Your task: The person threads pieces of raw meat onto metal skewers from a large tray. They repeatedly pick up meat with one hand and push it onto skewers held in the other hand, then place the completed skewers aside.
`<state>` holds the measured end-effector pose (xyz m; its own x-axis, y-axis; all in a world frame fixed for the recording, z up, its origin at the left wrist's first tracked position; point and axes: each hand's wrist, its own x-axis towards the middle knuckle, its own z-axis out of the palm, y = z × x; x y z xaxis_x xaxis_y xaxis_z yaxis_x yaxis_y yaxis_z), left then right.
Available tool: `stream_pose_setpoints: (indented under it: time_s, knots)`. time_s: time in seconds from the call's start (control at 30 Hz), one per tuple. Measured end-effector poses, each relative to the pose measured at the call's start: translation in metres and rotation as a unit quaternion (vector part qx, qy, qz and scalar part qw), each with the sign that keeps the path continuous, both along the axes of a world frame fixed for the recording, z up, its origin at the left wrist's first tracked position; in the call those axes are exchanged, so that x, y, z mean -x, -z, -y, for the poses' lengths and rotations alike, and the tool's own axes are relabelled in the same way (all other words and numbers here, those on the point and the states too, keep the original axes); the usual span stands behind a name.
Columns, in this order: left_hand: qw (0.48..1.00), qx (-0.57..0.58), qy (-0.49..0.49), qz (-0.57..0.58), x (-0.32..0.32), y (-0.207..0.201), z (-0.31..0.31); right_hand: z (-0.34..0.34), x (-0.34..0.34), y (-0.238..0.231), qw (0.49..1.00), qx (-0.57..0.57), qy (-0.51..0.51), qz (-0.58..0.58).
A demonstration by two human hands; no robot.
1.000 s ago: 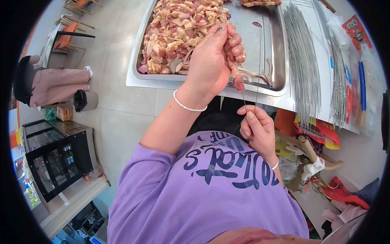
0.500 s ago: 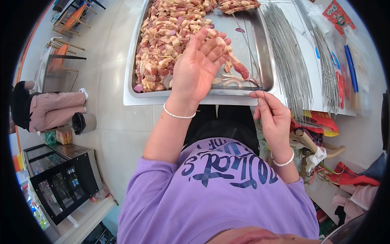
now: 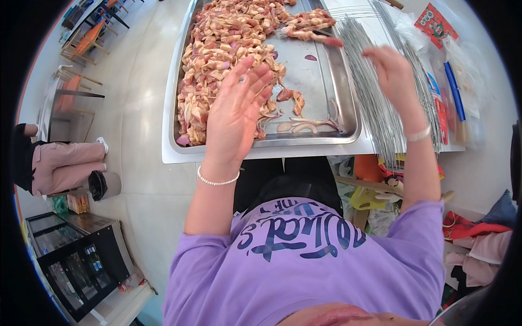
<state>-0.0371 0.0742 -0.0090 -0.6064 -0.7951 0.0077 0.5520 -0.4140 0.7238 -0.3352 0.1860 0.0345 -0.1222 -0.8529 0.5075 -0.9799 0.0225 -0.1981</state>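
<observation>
Skewer (image 3: 315,37) now farther up the tray (image 3: 298,69), left hand (image 3: 235,111) unclenched and empty, right hand (image 3: 396,76) of indiscernible grip

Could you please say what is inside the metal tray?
The metal tray holds cut meat along its left, skewered meat toward the far right and onion strips near the front. Anything beneath the meat and left hand is hidden.

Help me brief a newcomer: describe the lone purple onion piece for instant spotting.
Find the big metal tray. Look at its bare metal, right of the heaped meat and below the skewered meat. The onion piece is small, purple and alone, unlike the pale strips near the front rim.
</observation>
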Motion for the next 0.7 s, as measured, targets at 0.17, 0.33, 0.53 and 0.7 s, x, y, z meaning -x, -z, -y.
stream_pose_setpoints:
  time_s: [0.17, 0.33, 0.53, 0.7]
  knots:
    - [0.997, 0.050, 0.017, 0.052, -0.012, -0.007, -0.001, 0.081, 0.110, 0.008, 0.977, -0.019, -0.079, -0.197]
    - [0.992, 0.090, -0.036, 0.078, -0.027, -0.008, 0.005, 0.094, 0.074, -0.010, 0.994, -0.004, 0.015, -0.107]
    - [0.920, 0.257, -0.162, 0.246, -0.055, -0.009, 0.024, 0.006, -0.019, -0.014, 0.954, -0.081, -0.020, 0.287]
    - [0.770, 0.457, -0.201, 0.397, -0.073, -0.008, 0.037, -0.080, -0.100, -0.016, 0.776, -0.218, 0.023, 0.591]
